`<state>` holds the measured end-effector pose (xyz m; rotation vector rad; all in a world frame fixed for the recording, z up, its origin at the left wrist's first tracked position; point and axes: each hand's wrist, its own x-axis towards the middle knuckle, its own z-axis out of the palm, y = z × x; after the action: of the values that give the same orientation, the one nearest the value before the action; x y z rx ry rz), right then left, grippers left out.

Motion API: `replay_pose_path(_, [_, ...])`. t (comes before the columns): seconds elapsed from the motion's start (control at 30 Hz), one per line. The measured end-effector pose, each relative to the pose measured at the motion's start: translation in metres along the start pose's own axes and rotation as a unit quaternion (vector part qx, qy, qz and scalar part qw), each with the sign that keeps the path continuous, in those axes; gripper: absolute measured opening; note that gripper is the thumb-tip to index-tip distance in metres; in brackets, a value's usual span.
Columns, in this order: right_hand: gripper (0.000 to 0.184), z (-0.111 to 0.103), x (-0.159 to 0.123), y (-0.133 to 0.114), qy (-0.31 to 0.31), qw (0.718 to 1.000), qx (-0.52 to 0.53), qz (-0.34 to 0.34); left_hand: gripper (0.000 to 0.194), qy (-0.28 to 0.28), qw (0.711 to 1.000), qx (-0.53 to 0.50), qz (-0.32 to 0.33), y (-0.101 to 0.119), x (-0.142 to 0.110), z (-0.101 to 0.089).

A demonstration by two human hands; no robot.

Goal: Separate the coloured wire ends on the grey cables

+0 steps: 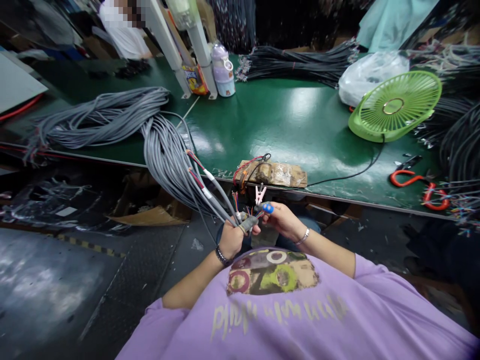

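My left hand is closed around several grey cables close to their stripped ends. Thin coloured wires stick up out of the cable ends beside its fingers. My right hand is pinched at the wires just right of the left hand, and a blue wrap covers one fingertip. Its fingers hide most of what they grip. Just beyond the fingers, a pink clip stands at the table's front edge. Two more cable ends with white sleeves and bare coloured wires rest up and to the left.
A large coil of grey cable lies on the green table and hangs over its edge. Ahead lies a taped cardboard block. Rightward are red-handled cutters, a green fan and black cable bundles. A bottle stands behind.
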<state>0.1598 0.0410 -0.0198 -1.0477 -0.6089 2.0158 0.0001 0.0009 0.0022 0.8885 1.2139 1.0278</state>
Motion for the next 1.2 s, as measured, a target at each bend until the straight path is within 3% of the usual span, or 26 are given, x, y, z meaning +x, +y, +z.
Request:
replay_pose_path(0.17, [0.045,-0.007,0.021,-0.014,0.033,0.992,0.100,0.071,0.027,-0.017,0.999,-0.039,-0.016,0.011,0.002,0.004])
replay_pose_path(0.5, [0.044,0.019,0.036,-0.018,-0.027,0.987,0.149,0.054,0.030,-0.015,1.000,-0.024,-0.005,0.014,0.010,0.014])
replay_pose_path(0.9, [0.045,0.028,0.038,-0.012,0.011,0.981,0.187,0.043,0.031,-0.006,0.999,-0.009,-0.034,0.009,0.013,0.015])
replay_pose_path(1.1, [0.053,0.016,0.029,-0.014,-0.050,0.983,0.163,0.065,0.029,-0.003,1.000,-0.024,-0.006,0.014,0.003,0.012])
replay_pose_path(1.2, [0.041,0.011,0.028,-0.014,-0.073,0.986,0.143,0.047,0.029,0.009,1.000,-0.026,0.010,0.013,0.000,0.011])
